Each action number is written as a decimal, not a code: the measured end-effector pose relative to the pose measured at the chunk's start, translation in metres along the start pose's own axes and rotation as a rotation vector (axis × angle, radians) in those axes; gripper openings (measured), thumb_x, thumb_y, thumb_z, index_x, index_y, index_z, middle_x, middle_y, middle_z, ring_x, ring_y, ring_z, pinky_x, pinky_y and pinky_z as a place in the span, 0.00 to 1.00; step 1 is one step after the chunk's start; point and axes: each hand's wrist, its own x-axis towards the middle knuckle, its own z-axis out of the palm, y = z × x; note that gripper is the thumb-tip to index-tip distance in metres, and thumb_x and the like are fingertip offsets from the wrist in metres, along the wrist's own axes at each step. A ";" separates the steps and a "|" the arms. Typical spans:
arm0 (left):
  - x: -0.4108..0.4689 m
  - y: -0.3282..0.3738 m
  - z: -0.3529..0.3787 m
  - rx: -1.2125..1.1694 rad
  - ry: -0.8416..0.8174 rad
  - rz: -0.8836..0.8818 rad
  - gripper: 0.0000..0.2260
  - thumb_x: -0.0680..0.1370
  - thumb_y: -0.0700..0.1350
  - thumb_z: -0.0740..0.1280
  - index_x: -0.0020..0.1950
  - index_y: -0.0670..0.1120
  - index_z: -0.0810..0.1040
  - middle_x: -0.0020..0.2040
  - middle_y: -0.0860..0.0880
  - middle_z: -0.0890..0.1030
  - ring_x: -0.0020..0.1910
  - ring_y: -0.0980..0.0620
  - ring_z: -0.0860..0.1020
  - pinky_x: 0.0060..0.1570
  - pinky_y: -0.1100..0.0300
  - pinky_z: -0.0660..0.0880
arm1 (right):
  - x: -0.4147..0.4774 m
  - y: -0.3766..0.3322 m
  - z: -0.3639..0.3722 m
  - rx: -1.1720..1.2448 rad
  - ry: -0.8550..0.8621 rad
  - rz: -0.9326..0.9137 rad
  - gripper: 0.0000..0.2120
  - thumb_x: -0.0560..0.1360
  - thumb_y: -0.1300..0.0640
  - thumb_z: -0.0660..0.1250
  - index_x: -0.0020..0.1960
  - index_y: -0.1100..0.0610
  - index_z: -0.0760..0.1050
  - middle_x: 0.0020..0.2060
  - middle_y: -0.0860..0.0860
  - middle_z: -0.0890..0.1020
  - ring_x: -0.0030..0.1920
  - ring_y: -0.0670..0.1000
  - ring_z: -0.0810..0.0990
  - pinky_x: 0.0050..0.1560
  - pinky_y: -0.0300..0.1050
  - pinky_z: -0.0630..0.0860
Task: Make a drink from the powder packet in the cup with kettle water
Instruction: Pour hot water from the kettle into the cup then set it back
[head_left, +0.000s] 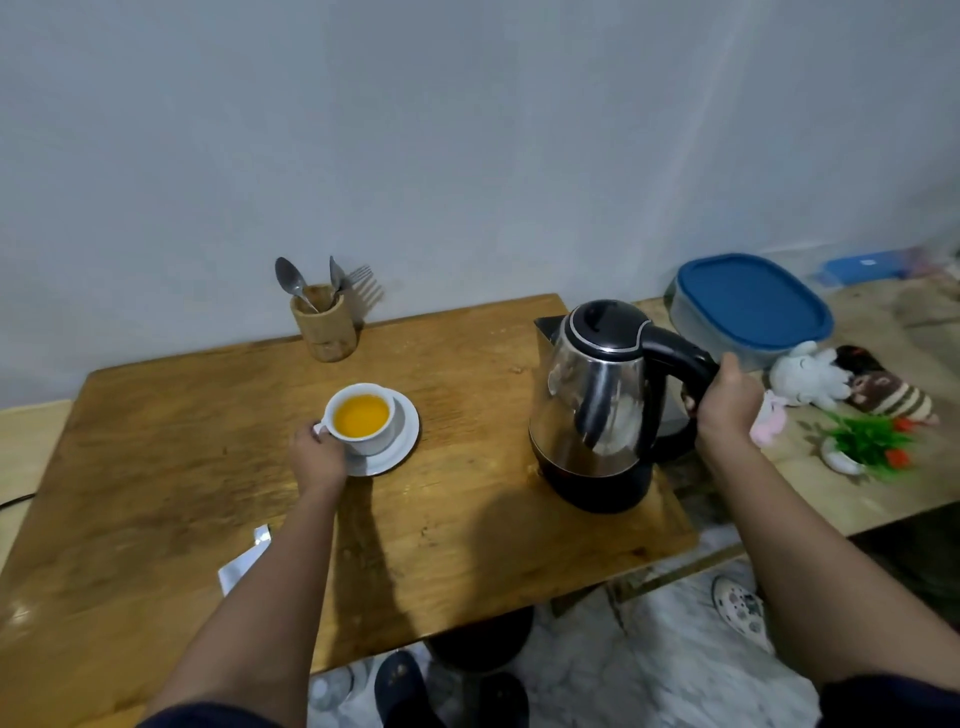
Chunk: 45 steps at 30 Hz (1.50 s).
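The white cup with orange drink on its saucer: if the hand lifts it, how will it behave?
The white ceramic cup is nearly full, so it would probably spill if tilted. It looks hard and breakable. The white saucer is loose beneath and will likely stay behind; the left hand holds only the handle.

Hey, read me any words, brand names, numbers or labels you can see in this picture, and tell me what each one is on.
No text can be read anywhere in this view.
Kettle: no brand or markings legible on the steel body or black lid.
Opened packet: only its blank silvery side shows, partly hidden by the left arm.
Blue box by the wall: a small pale label, too blurred to read.
Cup, blue-lidded container: plain.
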 end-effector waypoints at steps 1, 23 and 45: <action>0.000 0.000 0.000 -0.030 0.005 -0.034 0.13 0.79 0.39 0.57 0.61 0.39 0.74 0.61 0.37 0.76 0.59 0.38 0.74 0.58 0.46 0.72 | 0.002 0.001 -0.003 -0.002 0.011 -0.009 0.16 0.73 0.56 0.56 0.27 0.57 0.64 0.25 0.54 0.68 0.23 0.48 0.67 0.23 0.37 0.64; -0.005 0.007 0.004 -0.138 0.044 -0.147 0.13 0.79 0.40 0.58 0.61 0.42 0.75 0.62 0.40 0.76 0.60 0.39 0.74 0.58 0.49 0.72 | 0.022 0.022 -0.035 0.102 -0.010 -0.018 0.16 0.75 0.59 0.54 0.29 0.57 0.63 0.22 0.53 0.70 0.19 0.43 0.67 0.22 0.37 0.64; -0.006 0.007 0.003 -0.038 0.014 -0.144 0.13 0.79 0.42 0.58 0.63 0.41 0.72 0.64 0.38 0.74 0.62 0.38 0.73 0.60 0.45 0.72 | 0.034 0.005 -0.048 -0.176 -0.310 -0.100 0.13 0.72 0.63 0.57 0.34 0.53 0.77 0.37 0.49 0.78 0.43 0.53 0.75 0.48 0.48 0.71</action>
